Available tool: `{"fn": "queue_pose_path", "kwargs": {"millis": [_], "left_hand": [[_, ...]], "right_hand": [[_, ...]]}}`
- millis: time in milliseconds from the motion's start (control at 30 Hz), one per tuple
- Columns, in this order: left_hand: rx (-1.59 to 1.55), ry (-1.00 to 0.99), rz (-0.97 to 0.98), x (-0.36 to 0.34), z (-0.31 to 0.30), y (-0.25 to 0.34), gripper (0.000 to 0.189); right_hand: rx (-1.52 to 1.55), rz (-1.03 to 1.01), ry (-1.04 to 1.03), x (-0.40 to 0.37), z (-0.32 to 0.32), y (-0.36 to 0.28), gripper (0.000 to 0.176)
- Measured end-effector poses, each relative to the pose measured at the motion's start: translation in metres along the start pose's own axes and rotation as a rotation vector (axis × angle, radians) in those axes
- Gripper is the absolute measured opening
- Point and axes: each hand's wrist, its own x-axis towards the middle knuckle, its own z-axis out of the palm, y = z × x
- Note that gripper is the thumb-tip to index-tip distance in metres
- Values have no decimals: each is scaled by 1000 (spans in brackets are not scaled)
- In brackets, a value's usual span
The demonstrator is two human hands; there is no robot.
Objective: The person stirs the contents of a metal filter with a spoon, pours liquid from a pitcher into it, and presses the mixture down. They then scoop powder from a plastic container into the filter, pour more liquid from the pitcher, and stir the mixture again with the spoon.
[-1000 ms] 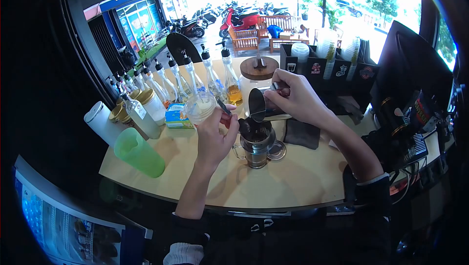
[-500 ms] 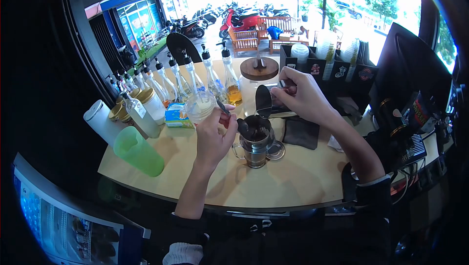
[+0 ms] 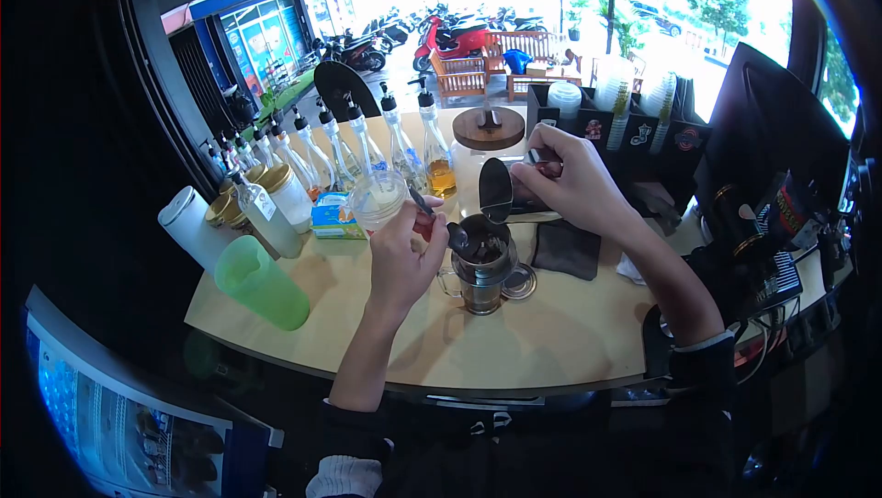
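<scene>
In glass mug [image 3: 478, 285], spoon [image 3: 452, 233] held clenched in left hand [image 3: 402, 259] grip; metal pitcher [image 3: 496, 190] grasped by right hand [image 3: 574, 187], tilted above.

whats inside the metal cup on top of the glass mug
Something dark fills the metal cup, and the spoon in the left hand dips into it. The right hand tilts a pitcher above. What is in the glass mug below is hidden.

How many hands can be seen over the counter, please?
2. The left hand is beside the glass mug, holding a spoon; the right hand is above it, tilting a metal pitcher. No others show.
</scene>
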Motion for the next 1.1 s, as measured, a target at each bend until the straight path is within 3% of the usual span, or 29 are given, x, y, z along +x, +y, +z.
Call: {"fn": "queue_pose_path", "kwargs": {"millis": [300, 1100], "left_hand": [[-1, 6, 19, -2, 1, 0, 14], [-19, 21, 35, -4, 3, -2, 14]], "right_hand": [[-24, -79, 49, 3, 6, 1, 24], [-35, 74, 36, -6, -17, -13, 28]]}}
